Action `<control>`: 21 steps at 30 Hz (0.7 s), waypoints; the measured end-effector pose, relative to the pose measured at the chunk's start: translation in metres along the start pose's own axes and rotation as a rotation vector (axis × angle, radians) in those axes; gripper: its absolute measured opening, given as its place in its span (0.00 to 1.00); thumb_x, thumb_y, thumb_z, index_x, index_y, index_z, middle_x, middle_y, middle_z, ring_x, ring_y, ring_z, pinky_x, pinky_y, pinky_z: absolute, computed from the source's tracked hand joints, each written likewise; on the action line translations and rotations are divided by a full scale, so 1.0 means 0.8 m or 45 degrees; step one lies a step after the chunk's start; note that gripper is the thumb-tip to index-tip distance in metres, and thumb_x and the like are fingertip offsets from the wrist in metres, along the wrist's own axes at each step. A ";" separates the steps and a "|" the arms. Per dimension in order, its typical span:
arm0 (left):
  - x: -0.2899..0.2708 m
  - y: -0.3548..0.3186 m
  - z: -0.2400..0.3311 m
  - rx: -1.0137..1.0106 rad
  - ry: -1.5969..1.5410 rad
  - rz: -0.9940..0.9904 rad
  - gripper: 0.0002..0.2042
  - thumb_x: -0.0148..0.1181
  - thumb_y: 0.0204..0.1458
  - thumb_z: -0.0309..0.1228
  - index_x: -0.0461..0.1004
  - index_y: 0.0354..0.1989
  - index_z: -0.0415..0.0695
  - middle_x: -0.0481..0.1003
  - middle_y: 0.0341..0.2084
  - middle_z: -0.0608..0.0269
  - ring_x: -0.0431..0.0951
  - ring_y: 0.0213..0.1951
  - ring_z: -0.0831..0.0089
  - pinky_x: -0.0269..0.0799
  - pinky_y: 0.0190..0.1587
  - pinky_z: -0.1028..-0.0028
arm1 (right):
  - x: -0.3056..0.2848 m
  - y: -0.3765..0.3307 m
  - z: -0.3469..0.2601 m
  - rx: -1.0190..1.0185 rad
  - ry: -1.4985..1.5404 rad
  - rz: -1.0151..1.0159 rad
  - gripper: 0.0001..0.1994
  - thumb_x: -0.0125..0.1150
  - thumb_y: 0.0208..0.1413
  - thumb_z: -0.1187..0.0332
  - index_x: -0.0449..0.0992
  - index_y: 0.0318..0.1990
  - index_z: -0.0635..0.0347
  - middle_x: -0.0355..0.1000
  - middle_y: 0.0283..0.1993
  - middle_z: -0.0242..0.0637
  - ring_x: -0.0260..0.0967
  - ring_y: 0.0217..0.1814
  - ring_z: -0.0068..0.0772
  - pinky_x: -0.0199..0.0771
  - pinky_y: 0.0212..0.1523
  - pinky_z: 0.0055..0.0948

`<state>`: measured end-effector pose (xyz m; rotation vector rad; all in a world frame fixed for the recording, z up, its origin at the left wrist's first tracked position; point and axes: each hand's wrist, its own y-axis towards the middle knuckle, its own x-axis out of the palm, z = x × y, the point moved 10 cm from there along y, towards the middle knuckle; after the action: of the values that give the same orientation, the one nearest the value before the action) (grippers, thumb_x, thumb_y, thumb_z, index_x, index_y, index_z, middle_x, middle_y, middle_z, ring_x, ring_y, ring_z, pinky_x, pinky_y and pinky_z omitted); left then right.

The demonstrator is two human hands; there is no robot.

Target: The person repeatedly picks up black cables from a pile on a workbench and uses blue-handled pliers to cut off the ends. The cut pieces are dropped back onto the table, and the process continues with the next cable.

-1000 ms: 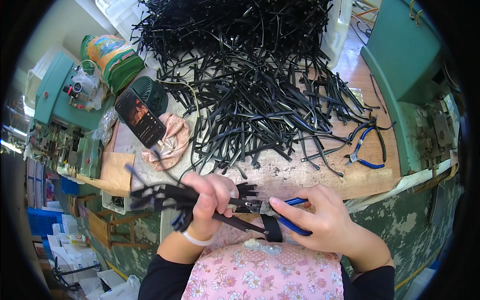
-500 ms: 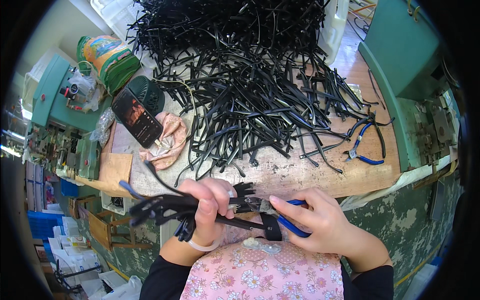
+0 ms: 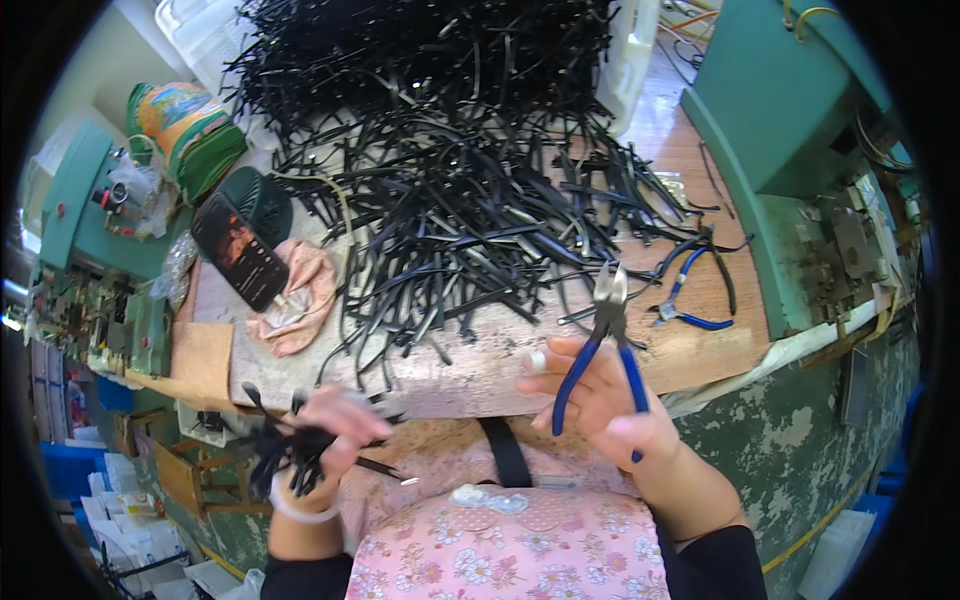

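Note:
My left hand (image 3: 342, 425), smeared by motion, is closed round a bundle of slim black eyeglass temples (image 3: 275, 458) at the lower left. One temple sticks out to the right below the fingers. On the right, my right hand (image 3: 645, 432) holds blue-handled pliers (image 3: 609, 322), jaws up and slightly apart. Their handles are spread across the palm, with the fingers partly behind them and a white wrap on one finger. Beyond both hands lies a large loose pile of black temples (image 3: 450, 215) on the wooden table (image 3: 490, 375).
Two more pliers lie at the table's right: blue-handled cutters (image 3: 683, 290) and a dark-handled pair (image 3: 722, 262). At the left, a phone (image 3: 238, 252) leans on a green holder beside a pink cloth (image 3: 300, 305). Green machines (image 3: 800, 130) flank the table.
My hands have moved apart, the left leftward with the bundle, the right up and rightward. The pliers have come away from the bundle, and their jaws now point upward. The view has shifted slightly.

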<state>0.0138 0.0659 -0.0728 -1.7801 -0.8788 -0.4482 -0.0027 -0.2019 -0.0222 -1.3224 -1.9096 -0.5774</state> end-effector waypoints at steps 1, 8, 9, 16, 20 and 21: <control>-0.016 -0.017 -0.014 -0.257 -0.809 0.233 0.10 0.58 0.53 0.32 0.64 0.35 0.43 0.73 0.28 0.57 0.72 0.31 0.72 0.70 0.35 0.74 | 0.002 0.003 -0.010 -0.001 0.171 0.030 0.40 0.64 0.42 0.63 0.53 0.65 0.57 0.54 0.66 0.45 0.47 0.72 0.53 0.63 0.57 0.40; -0.019 -0.070 0.149 -0.297 -4.007 0.213 0.22 0.68 0.42 0.31 0.67 0.44 0.38 0.75 0.37 0.50 0.74 0.41 0.59 0.69 0.45 0.67 | 0.021 0.007 -0.014 -0.104 0.213 -0.149 0.35 0.65 0.42 0.63 0.57 0.61 0.53 0.39 0.73 0.45 0.36 0.75 0.57 0.62 0.58 0.44; -0.037 -0.071 0.184 -0.098 -3.916 -0.248 0.26 0.71 0.38 0.37 0.70 0.45 0.40 0.76 0.37 0.50 0.73 0.44 0.53 0.66 0.47 0.63 | 0.029 0.006 -0.015 -0.114 0.174 -0.181 0.35 0.65 0.43 0.63 0.57 0.60 0.53 0.37 0.74 0.45 0.35 0.75 0.57 0.61 0.59 0.44; 0.018 -0.062 0.039 -0.664 -3.954 0.589 0.23 0.67 0.44 0.33 0.72 0.49 0.39 0.77 0.40 0.50 0.77 0.44 0.55 0.71 0.46 0.64 | 0.066 -0.007 -0.020 -0.240 -0.082 -0.426 0.32 0.62 0.43 0.64 0.59 0.57 0.58 0.29 0.75 0.43 0.34 0.75 0.57 0.50 0.66 0.50; 0.048 -0.065 -0.102 -0.950 -4.177 1.578 0.09 0.59 0.51 0.24 0.76 0.41 0.36 0.78 0.30 0.54 0.79 0.31 0.67 0.73 0.35 0.73 | 0.077 -0.021 -0.026 -0.328 -0.216 -0.488 0.30 0.59 0.43 0.67 0.59 0.56 0.61 0.28 0.75 0.45 0.32 0.75 0.58 0.43 0.68 0.49; 0.044 -0.061 -0.126 -0.870 -4.348 1.764 0.07 0.57 0.53 0.24 0.76 0.38 0.35 0.78 0.28 0.55 0.79 0.27 0.71 0.73 0.32 0.75 | 0.080 -0.022 -0.025 -0.350 -0.250 -0.499 0.29 0.59 0.44 0.67 0.59 0.56 0.61 0.28 0.75 0.46 0.32 0.75 0.59 0.42 0.69 0.50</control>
<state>0.0115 -0.0059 0.0197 0.3848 0.1236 -1.9601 -0.0260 -0.1848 0.0408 -1.2082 -2.3397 -0.9640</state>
